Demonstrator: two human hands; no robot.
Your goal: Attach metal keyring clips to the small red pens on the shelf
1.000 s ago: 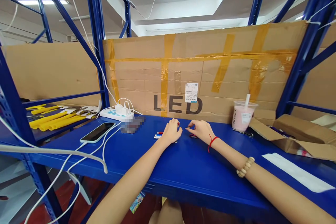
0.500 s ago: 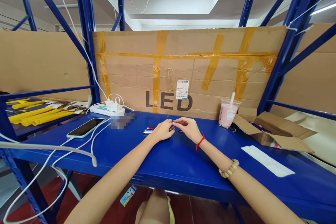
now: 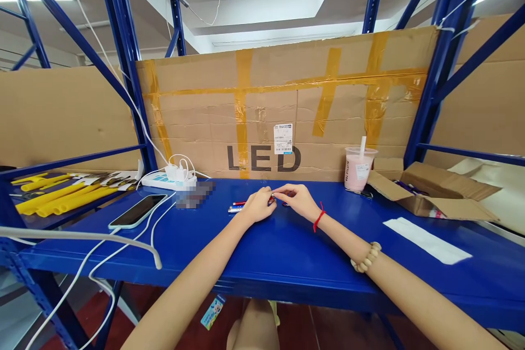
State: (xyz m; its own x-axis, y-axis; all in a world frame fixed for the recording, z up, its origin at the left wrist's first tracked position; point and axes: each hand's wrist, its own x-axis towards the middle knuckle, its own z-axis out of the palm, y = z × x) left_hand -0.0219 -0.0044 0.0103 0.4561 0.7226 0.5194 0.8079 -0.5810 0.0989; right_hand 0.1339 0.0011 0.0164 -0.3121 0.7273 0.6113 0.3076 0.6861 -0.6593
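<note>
My left hand [image 3: 259, 205] rests over the far middle of the blue table with its fingers curled round something small. My right hand [image 3: 298, 198] meets it from the right, thumb and fingertips pinched together at the same spot. A small shiny bit with some red shows between the fingertips; its kind is too small to make out. Beside my left hand lie slim pen-like things, a red one [image 3: 239, 203] and a silver and blue one [image 3: 235, 209], partly hidden by that hand. Another small red and dark piece [image 3: 285, 204] lies under my right fingers.
A phone [image 3: 138, 211] with white cables lies left, near a power strip [image 3: 168, 180]. Yellow-handled tools [image 3: 68, 197] fill the left shelf. On the right are a pink drink cup [image 3: 357, 170], an open carton [image 3: 430, 202] and a white paper strip [image 3: 426, 239]. Cardboard [image 3: 197, 131] stands behind.
The whole view has tilted and shifted slightly. Both hands stay together at the same place on the table, with only a slight change at the fingertips.
</note>
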